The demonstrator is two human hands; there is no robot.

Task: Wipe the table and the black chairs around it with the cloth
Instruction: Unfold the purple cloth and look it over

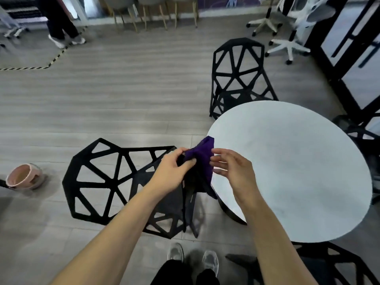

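Gripping the bunched purple cloth in the left hand, thumb and fingers curled round it. Touching its other side with fingertips of the half-open right hand; cannot tell whether pinching. Held up between the round white table and the black chair beside it

Bottom edge cuts one black chair — right edge, another chair.

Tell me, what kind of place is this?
Probably an office lounge or break area: white rolling office chairs stand at the back, a row of grey chairs lines the far wall, and black chairs stand around a round white table.
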